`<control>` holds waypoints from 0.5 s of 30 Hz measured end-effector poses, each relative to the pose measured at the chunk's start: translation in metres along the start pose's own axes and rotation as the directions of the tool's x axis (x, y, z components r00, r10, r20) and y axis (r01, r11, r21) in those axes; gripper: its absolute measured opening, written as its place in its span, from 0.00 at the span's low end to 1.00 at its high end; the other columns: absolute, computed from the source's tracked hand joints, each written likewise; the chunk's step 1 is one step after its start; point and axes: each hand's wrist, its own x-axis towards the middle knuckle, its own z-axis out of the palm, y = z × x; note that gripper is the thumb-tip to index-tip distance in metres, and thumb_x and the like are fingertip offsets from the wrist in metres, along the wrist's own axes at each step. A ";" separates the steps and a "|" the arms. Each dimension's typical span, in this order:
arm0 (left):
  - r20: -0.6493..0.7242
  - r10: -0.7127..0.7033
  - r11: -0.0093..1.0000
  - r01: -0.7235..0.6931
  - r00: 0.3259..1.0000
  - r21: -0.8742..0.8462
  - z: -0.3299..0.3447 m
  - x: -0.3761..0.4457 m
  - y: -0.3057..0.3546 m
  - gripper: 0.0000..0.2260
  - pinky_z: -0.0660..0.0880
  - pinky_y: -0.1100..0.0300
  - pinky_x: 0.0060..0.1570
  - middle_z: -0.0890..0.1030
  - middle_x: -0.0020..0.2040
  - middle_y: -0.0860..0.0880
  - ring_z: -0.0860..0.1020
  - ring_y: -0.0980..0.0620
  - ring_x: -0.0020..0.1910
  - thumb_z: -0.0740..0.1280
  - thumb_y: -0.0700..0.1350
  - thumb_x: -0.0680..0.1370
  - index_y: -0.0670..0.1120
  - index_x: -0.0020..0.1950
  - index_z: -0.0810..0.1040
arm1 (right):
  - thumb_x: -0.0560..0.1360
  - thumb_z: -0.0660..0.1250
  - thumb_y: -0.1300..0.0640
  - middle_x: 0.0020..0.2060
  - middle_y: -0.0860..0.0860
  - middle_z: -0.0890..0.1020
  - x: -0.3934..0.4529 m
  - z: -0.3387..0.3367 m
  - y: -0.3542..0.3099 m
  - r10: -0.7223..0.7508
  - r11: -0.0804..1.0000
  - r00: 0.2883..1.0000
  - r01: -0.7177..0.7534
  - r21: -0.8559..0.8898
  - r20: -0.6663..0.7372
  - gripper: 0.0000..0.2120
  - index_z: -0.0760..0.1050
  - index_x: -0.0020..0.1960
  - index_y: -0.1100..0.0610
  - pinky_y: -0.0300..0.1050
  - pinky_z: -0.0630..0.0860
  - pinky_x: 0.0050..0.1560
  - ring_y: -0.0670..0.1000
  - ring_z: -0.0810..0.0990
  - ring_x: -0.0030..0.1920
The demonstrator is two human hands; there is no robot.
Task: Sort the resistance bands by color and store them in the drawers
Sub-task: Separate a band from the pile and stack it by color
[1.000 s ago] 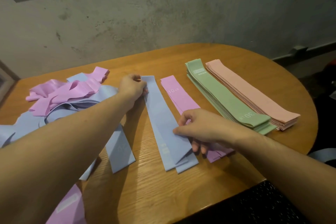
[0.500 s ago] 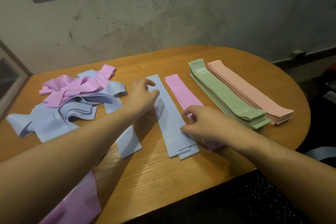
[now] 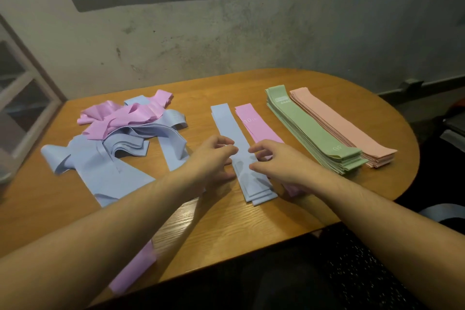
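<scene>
- Looking down from the head camera, I see both of my hands meeting over the blue band stack (image 3: pixel 236 138), a narrow pile of flat blue bands lying lengthwise in the middle of the wooden table (image 3: pixel 226 224).
- My left hand (image 3: pixel 214 156) sits at the stack's left edge, fingers curled with thumb and forefinger pinching that edge of the top band.
- My right hand (image 3: pixel 274 161) sits at the right edge, fingers bent with their tips on the blue bands; I cannot tell whether it actually grips them or only rests there.
- Just right of the blue stack, touching it, lies the pink-purple band stack (image 3: pixel 254 123), with "10" printed on the top band; its near end is hidden under my right hand.
- Further right lies the green band stack (image 3: pixel 312 133), thick and neatly aligned, and beside it, touching along its far side, the peach band stack (image 3: pixel 344 131).
- On the left of the table lies the unsorted heap (image 3: pixel 120 138): crumpled pink-purple bands on top of loose, overlapping blue ones.
- One loose pink-purple band (image 3: pixel 133 269) hangs over the near table edge beneath my left forearm.
- No drawer shows in this view; a grey plastered wall (image 3: pixel 226 38) stands behind the table.
</scene>
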 end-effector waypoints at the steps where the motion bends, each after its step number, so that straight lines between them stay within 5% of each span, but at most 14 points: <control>1: 0.002 -0.010 0.999 0.010 1.000 -0.045 0.001 -0.003 0.000 0.07 0.83 0.48 0.50 0.75 0.61 0.44 0.78 0.46 0.60 0.67 0.42 0.80 0.48 0.58 0.76 | 0.77 0.70 0.53 0.63 0.49 0.79 -0.002 0.000 0.000 -0.005 1.000 1.000 0.005 -0.001 -0.004 0.20 0.74 0.68 0.49 0.44 0.76 0.57 0.49 0.78 0.60; 7: -0.059 0.058 0.997 -0.061 0.997 -0.043 -0.004 -0.013 -0.006 0.04 0.83 0.49 0.51 0.78 0.59 0.43 0.81 0.45 0.56 0.66 0.42 0.81 0.48 0.56 0.77 | 0.78 0.69 0.55 0.63 0.47 0.78 -0.006 0.000 -0.001 -0.054 0.998 0.995 0.055 0.011 -0.081 0.17 0.76 0.66 0.48 0.40 0.71 0.54 0.46 0.76 0.56; 11: -0.147 0.290 0.949 -0.264 0.946 0.173 -0.030 -0.019 -0.006 0.05 0.80 0.54 0.43 0.80 0.53 0.46 0.82 0.51 0.43 0.64 0.42 0.82 0.50 0.53 0.78 | 0.78 0.69 0.55 0.54 0.42 0.81 -0.005 0.007 -0.009 -0.118 0.990 0.985 0.126 0.056 -0.130 0.12 0.79 0.60 0.45 0.39 0.74 0.50 0.43 0.78 0.51; 15: -0.237 0.444 0.873 -0.357 0.864 0.333 -0.065 -0.022 -0.012 0.07 0.73 0.58 0.41 0.81 0.49 0.52 0.79 0.52 0.41 0.65 0.41 0.80 0.53 0.49 0.79 | 0.78 0.68 0.57 0.48 0.40 0.82 0.000 0.019 -0.022 -0.174 0.980 0.979 0.183 0.080 -0.110 0.09 0.80 0.55 0.46 0.37 0.74 0.47 0.42 0.80 0.49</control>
